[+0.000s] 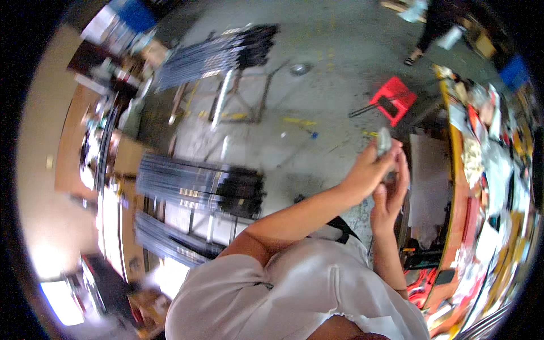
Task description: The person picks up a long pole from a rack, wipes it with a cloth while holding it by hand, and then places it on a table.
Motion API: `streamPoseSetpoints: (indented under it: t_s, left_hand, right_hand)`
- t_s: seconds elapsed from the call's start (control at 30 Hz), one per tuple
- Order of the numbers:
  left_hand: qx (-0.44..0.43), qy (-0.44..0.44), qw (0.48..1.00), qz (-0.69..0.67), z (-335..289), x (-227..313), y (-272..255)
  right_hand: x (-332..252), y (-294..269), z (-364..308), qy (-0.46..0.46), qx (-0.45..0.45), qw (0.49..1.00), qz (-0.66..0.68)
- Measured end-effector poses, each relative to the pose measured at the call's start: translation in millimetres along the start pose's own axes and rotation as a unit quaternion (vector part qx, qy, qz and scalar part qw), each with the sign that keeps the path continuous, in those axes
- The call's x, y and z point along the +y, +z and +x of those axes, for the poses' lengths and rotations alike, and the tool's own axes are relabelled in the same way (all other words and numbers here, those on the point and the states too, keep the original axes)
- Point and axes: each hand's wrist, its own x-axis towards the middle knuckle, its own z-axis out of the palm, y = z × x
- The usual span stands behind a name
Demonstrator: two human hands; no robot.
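Grey floor [345, 48] lay ahead, cluttered surface [460, 198] at right. Pale item [384, 140] looked light, smooth, likely a bit slippery; lower body was the place to hold, gently. It poked up from the left hand [371, 167], wrapped around its base; right hand [395, 195] cupped alongside, too blurred to tell if gripping

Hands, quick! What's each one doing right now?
Left hand: closed on a small, blurry, pale thing.
Right hand: up close to the left; too blurry to tell if it's holding anything.
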Motion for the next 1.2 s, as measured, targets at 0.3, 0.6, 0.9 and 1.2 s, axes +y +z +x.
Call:
streamPoseSetpoints:
  t_s: [0.3,0.6,0.9,1.2]
  left_hand:
    - [0.029,-0.057,0.998,-0.014,-115.7,-7.9,-27.8]
    - [0.072,-0.067,0.994,-0.040,-224.5,-40.9,-81.8]
    - [0.485,-0.328,0.796,0.151,-452.2,-194.4,-108.1]
    - [0.450,-0.390,0.774,0.217,-483.4,-222.6,-78.1]
  right_hand:
    - [-25.3,22.0,-71.6,0.103,-0.037,0.994,-0.028]
    - [-50.2,2.3,-85.8,0.172,-0.053,0.978,0.101]
    - [-39.2,-59.3,-62.4,0.181,-0.113,0.962,0.173]
    - [-25.0,-88.9,-69.5,0.233,-0.096,0.936,0.245]
